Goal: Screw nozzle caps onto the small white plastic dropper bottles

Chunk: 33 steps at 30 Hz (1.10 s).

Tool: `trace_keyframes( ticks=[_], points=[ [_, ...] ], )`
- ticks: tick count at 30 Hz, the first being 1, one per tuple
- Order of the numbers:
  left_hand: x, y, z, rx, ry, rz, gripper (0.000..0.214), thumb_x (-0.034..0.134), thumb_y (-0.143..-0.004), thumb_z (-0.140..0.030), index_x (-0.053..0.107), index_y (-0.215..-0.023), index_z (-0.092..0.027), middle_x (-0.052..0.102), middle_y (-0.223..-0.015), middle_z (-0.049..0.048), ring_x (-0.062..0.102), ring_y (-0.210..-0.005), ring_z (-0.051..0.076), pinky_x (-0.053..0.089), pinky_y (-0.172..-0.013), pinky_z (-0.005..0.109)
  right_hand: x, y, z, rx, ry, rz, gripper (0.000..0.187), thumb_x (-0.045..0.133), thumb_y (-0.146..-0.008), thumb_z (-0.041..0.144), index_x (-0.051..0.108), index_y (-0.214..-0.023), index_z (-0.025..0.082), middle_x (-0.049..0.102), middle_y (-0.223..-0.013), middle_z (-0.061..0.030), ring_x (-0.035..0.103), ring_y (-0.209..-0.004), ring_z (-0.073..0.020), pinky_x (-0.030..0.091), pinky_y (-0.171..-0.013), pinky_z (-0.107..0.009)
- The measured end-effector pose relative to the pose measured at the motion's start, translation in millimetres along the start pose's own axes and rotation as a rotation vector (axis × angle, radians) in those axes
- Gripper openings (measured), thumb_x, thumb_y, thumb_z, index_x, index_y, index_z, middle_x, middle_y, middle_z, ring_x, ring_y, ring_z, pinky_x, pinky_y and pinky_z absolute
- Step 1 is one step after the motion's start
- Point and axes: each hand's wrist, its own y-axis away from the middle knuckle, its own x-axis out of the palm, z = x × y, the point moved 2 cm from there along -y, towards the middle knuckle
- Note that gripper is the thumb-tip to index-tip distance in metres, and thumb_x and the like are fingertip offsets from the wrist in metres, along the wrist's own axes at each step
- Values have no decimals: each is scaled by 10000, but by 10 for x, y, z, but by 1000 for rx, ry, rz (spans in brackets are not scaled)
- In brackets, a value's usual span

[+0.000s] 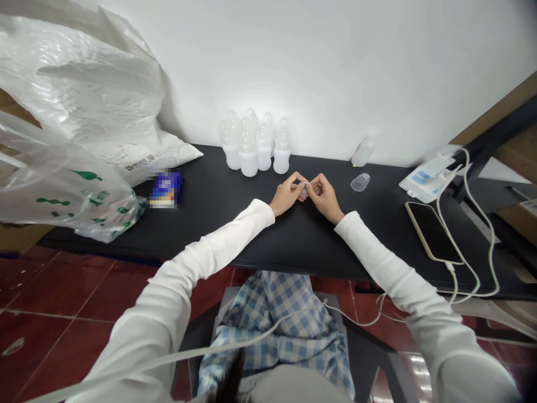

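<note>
My left hand [288, 194] and my right hand [324, 196] meet over the table's middle, both pinching a small whitish ring-shaped part [306, 188]. Fingers cover much of it, so its exact kind is unclear. Beyond my left hand stand several white baby bottles [249, 163] with clear domed caps, grouped close together near the wall. To the right of my hands a loose clear cap [360, 182] lies on the table. Behind that cap a translucent bottle [364, 151], without a dome on it, is tilted by the wall.
The black table [201, 212] holds a blue packet [166, 187], partly blurred, at left. Large plastic bags [79, 190] crowd the left end. At right are a phone [434, 232] with a white cable [490, 240] and a white-and-blue pack [430, 176].
</note>
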Motion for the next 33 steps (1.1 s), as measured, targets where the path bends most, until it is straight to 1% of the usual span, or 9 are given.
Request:
trace_keyframes(
  ticks=[5, 9, 13, 17, 21, 25, 28, 33],
  points=[
    [-1, -44, 42, -18, 56, 46, 130, 637, -966, -285, 611, -1017, -169, 695, -713, -23, 695, -647, 96, 593, -677, 228, -1, -3, -6, 6, -9, -27, 444, 681, -859, 642, 496, -822, 240, 508, -673, 56, 459, -589, -102, 389, -574, -270],
    [-16, -84, 114, -1, 111, 83, 234, 704, -930, -319, 631, -1099, -174, 704, -783, -7, 697, -699, 101, 600, -736, 254, -23, -7, -6, 31, -25, -54, 442, 686, -854, 637, 494, -824, 240, 515, -673, 56, 471, -590, -102, 412, -585, -274],
    [-37, -121, 173, 0, 141, 94, 288, 758, -885, -332, 649, -1092, -164, 720, -827, 16, 709, -753, 121, 600, -799, 290, -51, -14, 9, 7, -1, 15, 426, 685, -859, 633, 516, -883, 243, 565, -711, 38, 518, -626, -123, 442, -607, -288],
    [-54, -134, 185, -7, 154, 94, 312, 784, -848, -249, 639, -1106, -155, 737, -872, 23, 725, -780, 122, 582, -825, 282, -79, -30, -6, -35, 14, 54, 436, 701, -844, 640, 519, -891, 246, 584, -725, 34, 547, -649, -134, 458, -629, -299],
    [-63, -108, 178, -27, 120, 46, 363, 764, -849, -179, 535, -1130, -184, 736, -798, -17, 739, -744, 120, 566, -820, 279, -84, -52, -66, -20, -16, 48, 471, 714, -820, 660, 492, -836, 246, 584, -715, 37, 557, -646, -127, 448, -631, -290],
    [-50, -76, 140, -51, 54, 10, 334, 714, -867, -120, 447, -1046, -212, 723, -727, -53, 736, -687, 114, 557, -792, 273, -74, -59, -100, 9, -26, 46, 477, 743, -801, 642, 475, -826, 248, 563, -699, 47, 537, -628, -119, 432, -621, -280],
    [-37, -61, 96, -52, 20, -6, 306, 673, -876, -80, 435, -1012, -215, 716, -704, -62, 730, -670, 108, 551, -767, 259, -68, -50, -84, 3, 1, 43, 461, 742, -808, 617, 468, -824, 247, 549, -692, 49, 520, -617, -116, 427, -617, -281],
    [-24, -41, 54, -58, 20, -22, 301, 669, -866, -71, 440, -995, -215, 706, -673, -74, 724, -645, 104, 556, -732, 244, -48, -33, -50, -8, 45, 24, 420, 718, -831, 584, 459, -820, 254, 547, -685, 48, 511, -615, -118, 425, -595, -277]
  ],
)
